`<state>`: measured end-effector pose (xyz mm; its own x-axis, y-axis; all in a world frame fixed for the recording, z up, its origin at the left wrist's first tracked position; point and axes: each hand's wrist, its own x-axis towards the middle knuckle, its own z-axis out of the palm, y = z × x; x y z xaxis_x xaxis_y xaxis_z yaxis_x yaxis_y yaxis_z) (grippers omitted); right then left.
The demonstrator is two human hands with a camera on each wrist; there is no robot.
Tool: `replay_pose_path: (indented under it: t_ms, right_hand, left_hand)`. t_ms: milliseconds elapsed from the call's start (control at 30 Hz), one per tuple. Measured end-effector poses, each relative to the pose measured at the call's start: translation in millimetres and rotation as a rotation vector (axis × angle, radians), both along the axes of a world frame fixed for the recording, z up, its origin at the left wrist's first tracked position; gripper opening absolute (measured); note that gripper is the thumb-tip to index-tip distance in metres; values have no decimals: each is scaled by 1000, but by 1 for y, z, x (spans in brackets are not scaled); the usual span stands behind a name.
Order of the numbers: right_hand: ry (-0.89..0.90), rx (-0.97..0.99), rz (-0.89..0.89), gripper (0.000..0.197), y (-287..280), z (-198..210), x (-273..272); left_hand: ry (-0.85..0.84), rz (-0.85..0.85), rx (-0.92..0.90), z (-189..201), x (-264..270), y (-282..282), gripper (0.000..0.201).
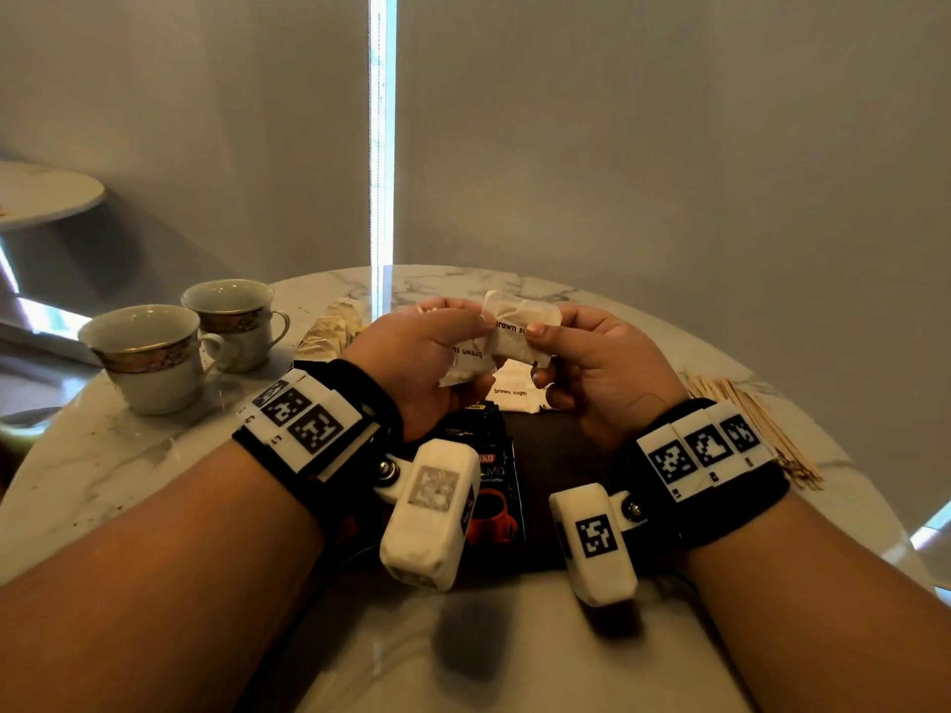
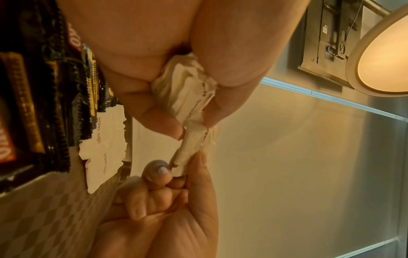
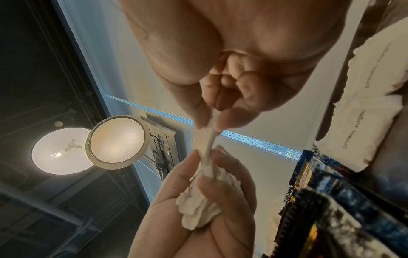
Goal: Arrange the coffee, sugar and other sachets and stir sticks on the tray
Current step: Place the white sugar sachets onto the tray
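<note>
My left hand [image 1: 417, 352] clamps a bunch of brown sugar sachets [image 1: 465, 360] while my right hand [image 1: 592, 362] pinches one sachet [image 1: 522, 321] free, for placing singly on the tray [image 1: 561, 455].

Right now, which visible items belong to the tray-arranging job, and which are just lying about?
Job: brown sugar sachets in both hands; sugar sachets on tray; coffee sachets; dark tray; stir sticks; tea bags.
Lying about: two teacups; marble table.
</note>
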<state>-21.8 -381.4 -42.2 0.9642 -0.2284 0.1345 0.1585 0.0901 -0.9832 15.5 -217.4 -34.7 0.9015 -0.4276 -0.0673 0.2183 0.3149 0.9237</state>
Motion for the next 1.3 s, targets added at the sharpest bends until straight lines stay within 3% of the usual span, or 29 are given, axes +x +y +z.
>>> replay_pose_path:
  t_ms: [233, 367, 533, 600, 733, 867, 1300]
  right_hand:
    - [25, 101, -98, 7, -16, -5, 11]
    - [211, 156, -137, 11, -31, -18, 24]
    - [478, 121, -67, 32, -37, -29, 24]
    - [520, 84, -46, 31, -37, -30, 23]
    - [551, 32, -13, 10, -34, -27, 21]
    - [581, -9, -9, 7, -35, -26, 20]
    - [598, -54, 95, 30, -33, -24, 23]
  left_hand:
    - [35, 20, -52, 1, 2, 1, 19]
    - [42, 40, -92, 2, 3, 3, 12]
    - [35, 33, -98, 4, 2, 4, 11]
    - [36, 29, -103, 4, 3, 4, 11]
    - [35, 27, -103, 4, 4, 4, 12]
    - [39, 31, -96, 2, 4, 3, 12]
    - [46, 39, -86, 0, 5, 2, 10]
